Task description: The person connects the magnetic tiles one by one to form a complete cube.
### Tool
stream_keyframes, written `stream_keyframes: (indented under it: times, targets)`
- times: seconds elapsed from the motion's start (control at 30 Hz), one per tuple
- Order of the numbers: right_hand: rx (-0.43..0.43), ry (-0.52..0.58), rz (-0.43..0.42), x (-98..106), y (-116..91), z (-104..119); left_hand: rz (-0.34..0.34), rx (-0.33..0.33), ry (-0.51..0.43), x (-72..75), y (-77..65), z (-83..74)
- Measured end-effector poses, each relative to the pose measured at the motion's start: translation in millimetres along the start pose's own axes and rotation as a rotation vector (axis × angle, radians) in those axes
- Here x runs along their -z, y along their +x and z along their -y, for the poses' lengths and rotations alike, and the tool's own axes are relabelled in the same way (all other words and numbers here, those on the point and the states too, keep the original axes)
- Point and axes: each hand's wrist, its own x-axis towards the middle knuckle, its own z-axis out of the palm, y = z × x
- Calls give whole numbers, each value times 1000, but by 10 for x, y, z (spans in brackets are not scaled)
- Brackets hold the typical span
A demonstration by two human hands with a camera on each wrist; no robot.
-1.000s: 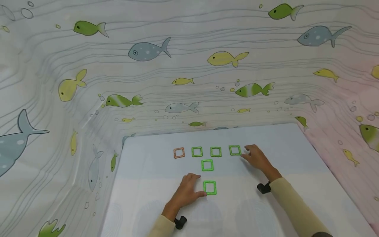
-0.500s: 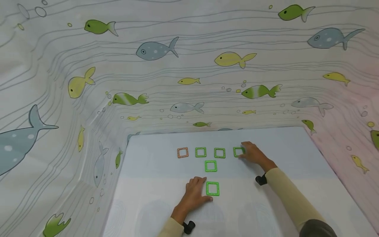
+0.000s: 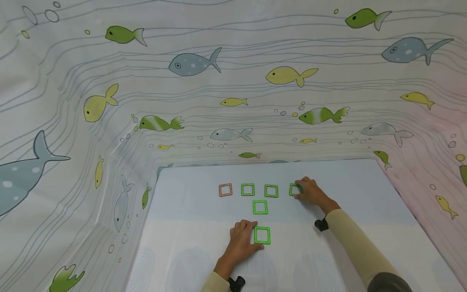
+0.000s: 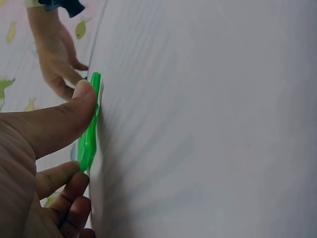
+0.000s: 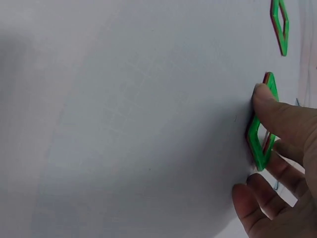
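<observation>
Between thumb and index finger, my left hand pinches a green square frame at its two opposite edges, low on the white table. The left wrist view shows that green frame edge-on beside the thumb. At the right end of the back row, my right hand grips another green square frame, partly covered by the fingers. In the right wrist view the thumb lies on this frame, which has a red edge. A third green square frame lies between the row and my left hand.
The back row also holds an orange square frame and two green ones, a left green frame and a right green frame. A fish-patterned sheet rises behind and beside the white table.
My right hand has come in from the right and taken hold of the end green frame. The left finger and thumb have closed on the near frame. The head view has shifted slightly.
</observation>
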Motion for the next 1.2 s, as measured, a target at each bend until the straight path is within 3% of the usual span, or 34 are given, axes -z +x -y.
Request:
stream_keyframes:
  times: [0.27,0.43,0.6,0.8,1.0,1.2]
  targets:
    - [-93,97,-12,-51,22,-32,-46,-47,4,-21,22,67]
    - [-68,161,-35,-89,-44,-9,-71,-46,11,-40,33,82]
    - [-41,168,-64,-139,-171,-54,-43,-16,-25,-61,-5,54]
    - [-53,264,-152,-137,-297,-34,-49,-34,-18,-56,-6,68]
    - [-83,412,-194,-178,-428,123,-52,-32,-29,-73,9,106]
    - [-10,484,-218,-294,-586,289,-50,-37,-39,-76,6,111]
